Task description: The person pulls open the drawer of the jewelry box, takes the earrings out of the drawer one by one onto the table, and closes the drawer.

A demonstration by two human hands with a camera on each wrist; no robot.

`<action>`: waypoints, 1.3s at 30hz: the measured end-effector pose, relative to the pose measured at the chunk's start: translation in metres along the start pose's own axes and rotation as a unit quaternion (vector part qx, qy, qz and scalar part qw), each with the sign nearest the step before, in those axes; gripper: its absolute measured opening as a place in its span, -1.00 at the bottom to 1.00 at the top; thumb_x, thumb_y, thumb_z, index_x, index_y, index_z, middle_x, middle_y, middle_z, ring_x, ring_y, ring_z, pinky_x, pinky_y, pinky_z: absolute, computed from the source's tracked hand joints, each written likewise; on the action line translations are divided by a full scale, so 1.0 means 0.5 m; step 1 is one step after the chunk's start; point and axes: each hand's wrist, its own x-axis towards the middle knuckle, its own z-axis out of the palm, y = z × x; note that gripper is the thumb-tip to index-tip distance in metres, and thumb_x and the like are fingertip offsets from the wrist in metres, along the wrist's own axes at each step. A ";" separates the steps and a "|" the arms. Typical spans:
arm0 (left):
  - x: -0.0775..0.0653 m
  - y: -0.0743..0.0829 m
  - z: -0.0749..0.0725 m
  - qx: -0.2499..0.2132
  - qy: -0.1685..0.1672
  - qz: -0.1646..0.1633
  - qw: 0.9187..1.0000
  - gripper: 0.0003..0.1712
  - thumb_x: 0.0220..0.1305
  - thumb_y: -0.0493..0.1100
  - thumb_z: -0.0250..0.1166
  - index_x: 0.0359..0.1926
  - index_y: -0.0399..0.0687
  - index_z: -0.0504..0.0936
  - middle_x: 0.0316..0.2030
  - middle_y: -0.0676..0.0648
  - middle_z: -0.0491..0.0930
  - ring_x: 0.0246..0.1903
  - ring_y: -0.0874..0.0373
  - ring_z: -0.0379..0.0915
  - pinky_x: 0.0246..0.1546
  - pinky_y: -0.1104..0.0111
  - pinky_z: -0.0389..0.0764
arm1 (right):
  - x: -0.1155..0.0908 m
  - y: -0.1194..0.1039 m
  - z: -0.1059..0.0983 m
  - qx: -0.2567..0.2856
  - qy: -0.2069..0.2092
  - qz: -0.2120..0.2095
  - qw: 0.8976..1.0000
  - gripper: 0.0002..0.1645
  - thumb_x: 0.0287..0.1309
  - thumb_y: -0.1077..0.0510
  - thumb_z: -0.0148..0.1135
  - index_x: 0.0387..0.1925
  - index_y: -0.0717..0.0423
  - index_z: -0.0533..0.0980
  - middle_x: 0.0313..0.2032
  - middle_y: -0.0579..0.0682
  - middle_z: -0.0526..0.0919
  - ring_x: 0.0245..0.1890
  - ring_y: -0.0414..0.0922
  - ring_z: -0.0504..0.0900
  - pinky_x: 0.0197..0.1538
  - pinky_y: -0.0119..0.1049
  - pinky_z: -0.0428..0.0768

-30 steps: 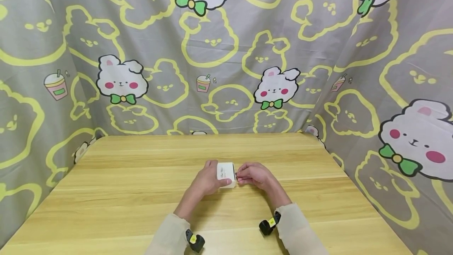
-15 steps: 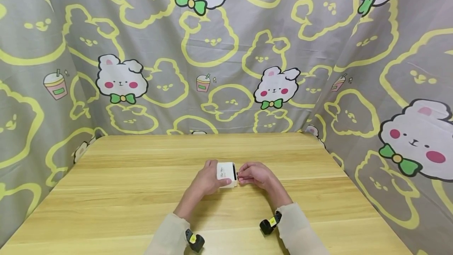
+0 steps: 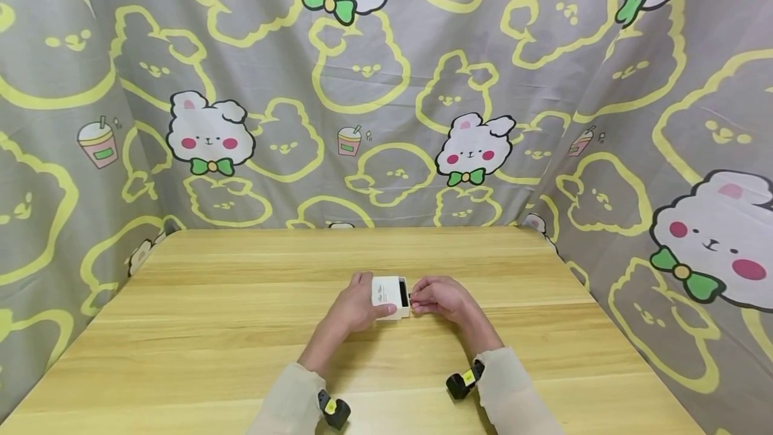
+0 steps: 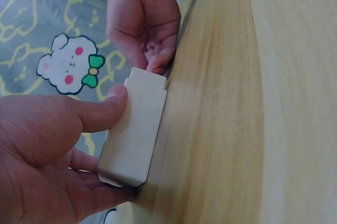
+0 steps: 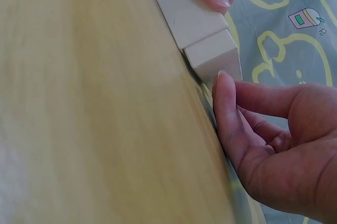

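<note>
A small white drawer box (image 3: 385, 289) with dark lettering on top lies near the middle of the table. My left hand (image 3: 353, 305) grips its outer sleeve (image 4: 138, 124), with the thumb on the near side. Out of the sleeve's right end sticks a short part of the inner drawer (image 5: 213, 56), showing a dark strip inside in the head view. At the drawer's front, my right hand (image 3: 439, 297) pinches a small dark pull tab between thumb and forefinger. The fingertips hide most of that tab.
The wooden table (image 3: 241, 327) stretches around the box on all sides. A grey curtain (image 3: 386, 113) with cartoon rabbits hangs behind the table and along both sides. Black wrist cameras (image 3: 334, 411) sit at both sleeve cuffs.
The drawer has slid a little to the right out of the sleeve, and the dark strip has widened. My right hand has shifted slightly right with it, while the left keeps its grip.
</note>
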 end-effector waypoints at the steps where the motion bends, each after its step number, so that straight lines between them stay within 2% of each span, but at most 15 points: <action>1: 0.000 0.000 0.000 0.002 0.000 0.000 1.000 0.05 0.19 0.13 0.48 0.44 -0.41 0.21 0.31 -0.33 0.34 -0.09 -0.07 0.48 0.08 0.04 0.55 | -0.001 -0.001 -0.001 0.000 0.001 0.000 1.000 -0.90 0.23 0.46 0.18 -0.21 0.41 0.53 -0.41 0.07 0.66 -0.42 -0.16 0.69 -0.24 -0.35 0.70; 13: 0.002 0.000 0.002 0.007 0.002 -0.005 1.000 0.04 0.19 0.14 0.48 0.44 -0.39 0.22 0.27 -0.29 0.37 -0.15 -0.01 0.45 0.00 0.09 0.55 | -0.001 -0.001 -0.013 -0.001 0.007 0.003 1.000 -0.91 0.22 0.47 0.18 -0.22 0.41 0.53 -0.42 0.06 0.65 -0.42 -0.15 0.69 -0.24 -0.34 0.71; 24: 0.000 0.001 0.000 0.003 0.005 -0.001 1.000 0.06 0.19 0.14 0.48 0.44 -0.41 0.20 0.32 -0.31 0.34 -0.09 -0.06 0.48 0.10 0.05 0.55 | -0.003 -0.003 -0.022 -0.004 0.011 0.007 1.000 -0.90 0.20 0.48 0.19 -0.22 0.44 0.53 -0.42 0.07 0.64 -0.42 -0.14 0.69 -0.24 -0.33 0.71; 31: 0.001 0.002 0.000 0.003 0.004 -0.003 1.000 0.07 0.20 0.15 0.47 0.46 -0.41 0.19 0.35 -0.33 0.31 0.03 -0.17 0.51 0.20 0.01 0.52 | -0.003 -0.007 -0.020 -0.015 0.023 0.011 1.000 -0.89 0.21 0.47 0.20 -0.21 0.45 0.53 -0.43 0.07 0.63 -0.43 -0.14 0.68 -0.25 -0.32 0.71; 39: 0.004 0.002 0.002 0.008 0.003 -0.007 1.000 0.08 0.20 0.16 0.47 0.47 -0.39 0.18 0.36 -0.31 0.31 0.00 -0.12 0.50 0.18 0.04 0.53 | -0.006 -0.008 -0.021 -0.017 0.027 0.016 0.999 -0.89 0.20 0.48 0.20 -0.21 0.46 0.53 -0.43 0.08 0.63 -0.43 -0.13 0.68 -0.26 -0.33 0.71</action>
